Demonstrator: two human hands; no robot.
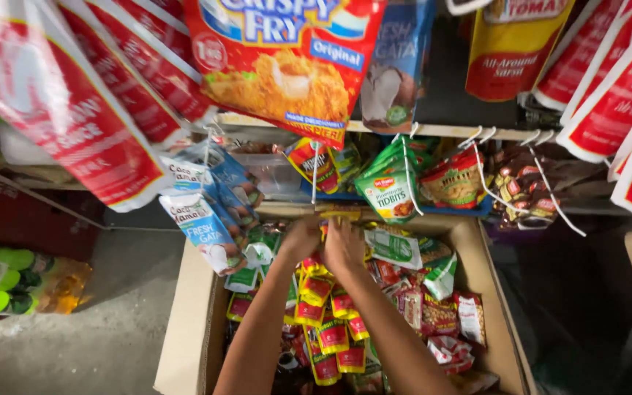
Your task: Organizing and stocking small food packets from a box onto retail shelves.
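Left hand [299,239] and right hand [343,245] side by side at the far edge of the cardboard box [184,314], fingers curled together on the top of a strip of red-and-yellow sachets [330,322] trailing down the box's middle. Green pouches [393,247] just right.

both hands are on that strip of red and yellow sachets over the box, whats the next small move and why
Probably lift the sachet strip clear of the cardboard box. The left hand and right hand meet at its top end, while the rest trails down onto other packets in the box, so it could snag if pulled sideways.
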